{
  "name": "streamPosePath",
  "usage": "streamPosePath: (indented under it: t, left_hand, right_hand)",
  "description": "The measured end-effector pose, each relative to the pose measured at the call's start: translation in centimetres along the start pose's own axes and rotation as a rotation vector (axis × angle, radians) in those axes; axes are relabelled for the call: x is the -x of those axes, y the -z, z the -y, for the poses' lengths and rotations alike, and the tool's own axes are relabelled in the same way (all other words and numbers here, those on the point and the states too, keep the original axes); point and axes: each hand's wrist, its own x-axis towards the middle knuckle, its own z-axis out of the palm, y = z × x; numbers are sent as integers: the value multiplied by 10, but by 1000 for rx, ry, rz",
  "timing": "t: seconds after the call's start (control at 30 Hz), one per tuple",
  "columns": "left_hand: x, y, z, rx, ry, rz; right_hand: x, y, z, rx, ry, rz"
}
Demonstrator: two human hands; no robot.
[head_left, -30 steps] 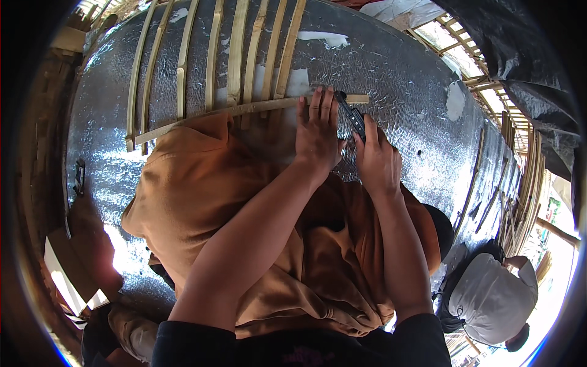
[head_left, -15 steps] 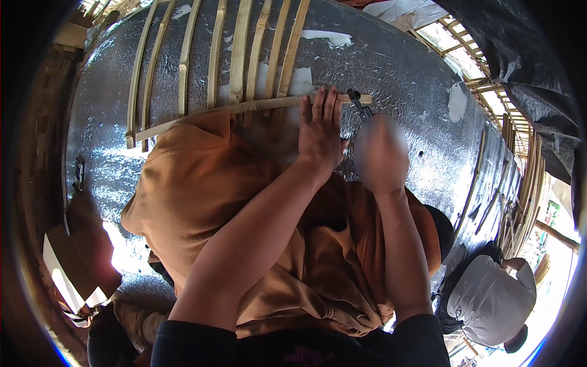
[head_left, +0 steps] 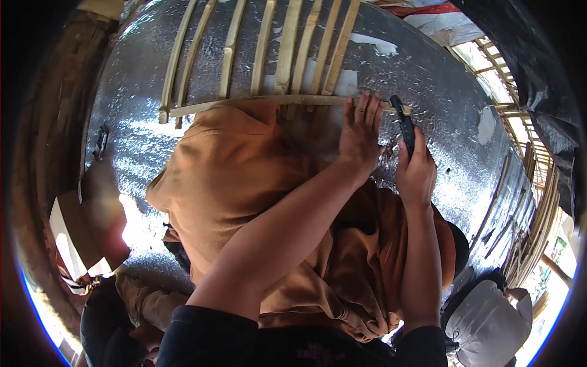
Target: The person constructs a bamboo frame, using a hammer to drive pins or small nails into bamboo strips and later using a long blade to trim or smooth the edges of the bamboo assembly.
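A: What sits closest to the camera?
B: Two black sleeves at the lower edge, with bare forearms reaching up across brown cloth that fills the middle of the frame in folds.

A: And the hands?
B: The left hand is right of centre, spread flat, palm down, gripping nothing; its fingers lie over a pale crosspiece. The right hand, just beside it, has its fingers closed around a slim black tool.

A: Where does the tool point?
B: Toward the top of the frame. Its upper part overlaps the crosspiece close to the right end. Whether it touches the wood, I can't tell.

A: How does that crosspiece lie?
B: Sideways through the upper middle, bowed by the lens, above the brown cloth. Eight long slats run up from it to the top edge, and a few lower ends show below it.

A: What is under all this?
B: A shiny silver sheet, crinkled, with a white patch near the top.

A: Anything farther out?
B: A box at the left, pale and brown; a person in tan trousers at the lower left; another person in a grey top at the lower right; and dark plastic sheeting at the upper right.
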Motion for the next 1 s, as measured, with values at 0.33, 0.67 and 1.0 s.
streamPosePath:
  t: [0.33, 0.67, 1.0]
  left_hand:
    - [0, 1, 0, -45, -10, 69]
    - [-1, 7, -3, -88, -13, 65]
    - [-3, 10, -10, 12, 26, -41]
  right_hand:
    - [-4, -8, -1, -150, -63, 45]
    - [-6, -9, -5, -193, -105, -12]
    - [-13, -1, -8, -271, -190, -65]
